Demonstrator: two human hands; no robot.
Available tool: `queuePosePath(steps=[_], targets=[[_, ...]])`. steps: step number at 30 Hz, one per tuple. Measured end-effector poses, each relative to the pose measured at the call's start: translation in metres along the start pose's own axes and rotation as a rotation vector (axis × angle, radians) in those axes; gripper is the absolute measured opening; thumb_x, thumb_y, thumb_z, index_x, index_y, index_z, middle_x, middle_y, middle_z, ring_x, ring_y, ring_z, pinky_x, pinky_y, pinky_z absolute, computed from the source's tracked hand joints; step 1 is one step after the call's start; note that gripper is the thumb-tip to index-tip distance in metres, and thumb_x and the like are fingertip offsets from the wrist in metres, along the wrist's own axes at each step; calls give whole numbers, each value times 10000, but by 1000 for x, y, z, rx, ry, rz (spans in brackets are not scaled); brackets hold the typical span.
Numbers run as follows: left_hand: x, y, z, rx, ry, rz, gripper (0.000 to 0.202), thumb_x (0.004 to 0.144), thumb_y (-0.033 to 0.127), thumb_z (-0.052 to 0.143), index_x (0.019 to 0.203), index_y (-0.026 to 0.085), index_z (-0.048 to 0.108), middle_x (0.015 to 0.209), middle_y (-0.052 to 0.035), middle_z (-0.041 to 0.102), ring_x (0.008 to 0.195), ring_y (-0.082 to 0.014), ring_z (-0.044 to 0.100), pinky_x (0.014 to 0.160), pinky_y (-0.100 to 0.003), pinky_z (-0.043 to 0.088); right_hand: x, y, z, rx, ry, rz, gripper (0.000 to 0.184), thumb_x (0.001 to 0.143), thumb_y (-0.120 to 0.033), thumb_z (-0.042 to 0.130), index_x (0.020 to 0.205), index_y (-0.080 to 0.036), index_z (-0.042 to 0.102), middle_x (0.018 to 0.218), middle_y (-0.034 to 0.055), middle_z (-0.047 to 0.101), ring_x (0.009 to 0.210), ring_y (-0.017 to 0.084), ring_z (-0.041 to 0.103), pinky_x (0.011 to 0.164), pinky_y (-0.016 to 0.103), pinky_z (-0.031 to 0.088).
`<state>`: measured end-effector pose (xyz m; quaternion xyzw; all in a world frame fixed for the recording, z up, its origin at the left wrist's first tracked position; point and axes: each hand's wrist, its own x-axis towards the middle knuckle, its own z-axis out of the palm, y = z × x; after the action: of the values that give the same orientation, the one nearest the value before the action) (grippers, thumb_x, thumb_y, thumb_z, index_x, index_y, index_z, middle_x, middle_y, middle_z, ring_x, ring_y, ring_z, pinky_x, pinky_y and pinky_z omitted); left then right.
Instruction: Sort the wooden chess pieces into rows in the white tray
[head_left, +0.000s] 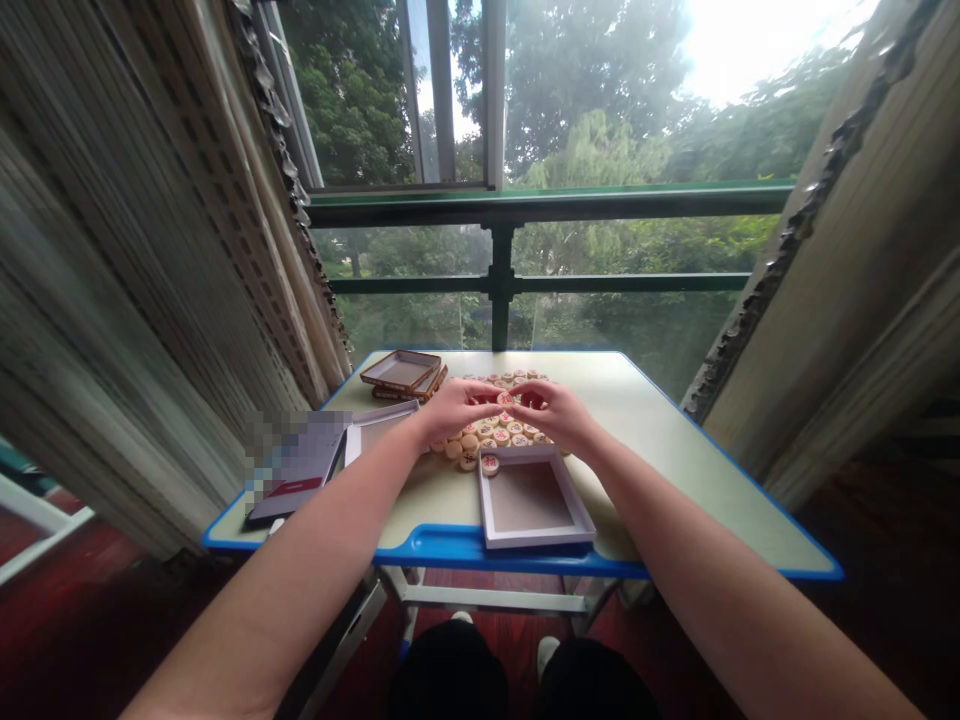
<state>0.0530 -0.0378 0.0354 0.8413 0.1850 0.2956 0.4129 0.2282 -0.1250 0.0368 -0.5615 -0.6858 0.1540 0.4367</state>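
My left hand (pixel 459 408) and my right hand (pixel 553 408) meet over the middle of the desk. Between their fingertips is a round wooden Chinese chess piece (pixel 505 399) with a red character, gripped from both sides. Beneath and around the hands lies a spread of similar Chinese chess pieces (pixel 501 435), some marked red, some dark, a few blank side up. Nearer to me sits a shallow white box (pixel 536 495), with one red-marked piece (pixel 490 465) resting in its far left corner. My hands hide part of the spread.
At the back left, brown-edged box lids (pixel 403 371) are stacked. Another white box part (pixel 371 430) lies left of my left forearm, beside a dark flat item (pixel 304 480) with a red patch. The blue-rimmed desk (pixel 675 460) stands before a window railing (pixel 555 207), with curtains on both sides.
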Motion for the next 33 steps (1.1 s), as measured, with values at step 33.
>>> queuePosePath(steps=[33], targets=[[-11, 12, -28, 200, -216, -318, 362, 635, 430, 656, 729, 84, 709, 601, -51, 644, 505, -101, 484, 457, -209, 332, -24, -35, -13, -328, -686, 22, 290, 656, -416, 677, 824, -183, 714, 670, -1, 614, 575, 101, 486, 494, 208, 298]])
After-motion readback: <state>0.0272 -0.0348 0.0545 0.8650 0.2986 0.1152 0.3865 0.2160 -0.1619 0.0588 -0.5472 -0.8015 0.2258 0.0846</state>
